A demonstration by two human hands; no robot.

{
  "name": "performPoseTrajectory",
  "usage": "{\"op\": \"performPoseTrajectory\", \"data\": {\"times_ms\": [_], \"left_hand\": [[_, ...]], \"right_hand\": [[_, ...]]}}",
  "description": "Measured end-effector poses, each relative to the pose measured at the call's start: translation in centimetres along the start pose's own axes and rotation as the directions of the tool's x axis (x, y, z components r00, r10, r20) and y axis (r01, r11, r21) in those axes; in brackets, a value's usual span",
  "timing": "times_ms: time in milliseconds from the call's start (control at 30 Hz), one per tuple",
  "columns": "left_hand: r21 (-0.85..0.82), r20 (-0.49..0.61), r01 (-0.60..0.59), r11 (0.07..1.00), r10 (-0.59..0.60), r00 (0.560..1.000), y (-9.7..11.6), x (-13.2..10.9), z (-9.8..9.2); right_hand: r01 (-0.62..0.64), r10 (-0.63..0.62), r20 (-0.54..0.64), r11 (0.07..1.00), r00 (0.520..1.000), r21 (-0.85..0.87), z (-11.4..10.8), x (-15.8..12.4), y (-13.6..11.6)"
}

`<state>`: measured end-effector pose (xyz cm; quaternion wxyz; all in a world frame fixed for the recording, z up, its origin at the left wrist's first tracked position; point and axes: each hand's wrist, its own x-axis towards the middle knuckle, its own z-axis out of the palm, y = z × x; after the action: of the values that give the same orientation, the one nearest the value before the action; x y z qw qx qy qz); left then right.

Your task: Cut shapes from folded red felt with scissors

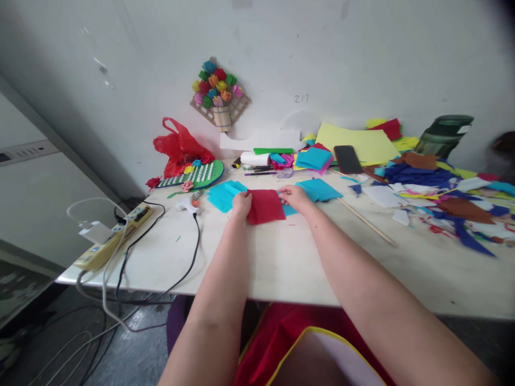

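A square of red paper (265, 207) is held up between my two hands over the middle of the table. My left hand (242, 205) pinches its left edge. At its upper right edge is my right hand (293, 197), its fingers bent and drawn together at the paper. Blue paper squares (222, 196) lie fanned out just left of my left hand. More blue sheets (322, 189) lie behind and right of my right hand, and a blue piece (289, 210) shows beside the red square.
Left stand a glue gun (188, 205) with its cord and a power strip (115, 238). A wooden stick (367, 222) lies right, before a heap of paper scraps (454, 198). A phone (348, 160), yellow sheets (358, 140), a green bottle (444, 136) and a red bag (181, 145) are farther back.
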<state>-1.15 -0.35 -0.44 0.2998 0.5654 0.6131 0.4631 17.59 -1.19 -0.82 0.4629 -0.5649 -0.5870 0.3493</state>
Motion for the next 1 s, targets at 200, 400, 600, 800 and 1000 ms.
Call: {"op": "performPoseTrajectory", "data": {"times_ms": [200, 400, 600, 800, 1000], "left_hand": [[0.056, -0.093, -0.017, 0.998, 0.022, 0.995, 0.4, 0.0, -0.1], [-0.062, -0.085, 0.013, 0.998, -0.018, 0.996, 0.4, 0.1, -0.3], [-0.03, -0.078, 0.031, 0.999, -0.033, 0.996, 0.6, -0.2, -0.5], [-0.209, -0.008, 0.079, 0.975, -0.083, 0.997, 0.1, 0.1, -0.1], [-0.341, 0.03, 0.065, 0.938, -0.058, 0.998, -0.1, 0.0, 0.1]], "right_hand": [[-0.048, 0.049, -0.047, 0.999, 0.998, 0.012, 0.0, 0.2, 0.2], [0.035, -0.054, -0.044, 0.935, 0.998, -0.353, 0.0, -0.1, -0.3], [-0.009, 0.017, 0.016, 0.904, 1.0, -0.428, -0.2, -0.3, -0.9], [-0.043, 0.061, 0.03, 0.908, 0.998, -0.416, -0.1, 0.0, -0.9], [-0.047, 0.074, 0.058, 0.926, 0.996, -0.374, -0.2, 0.0, -0.8]]}}
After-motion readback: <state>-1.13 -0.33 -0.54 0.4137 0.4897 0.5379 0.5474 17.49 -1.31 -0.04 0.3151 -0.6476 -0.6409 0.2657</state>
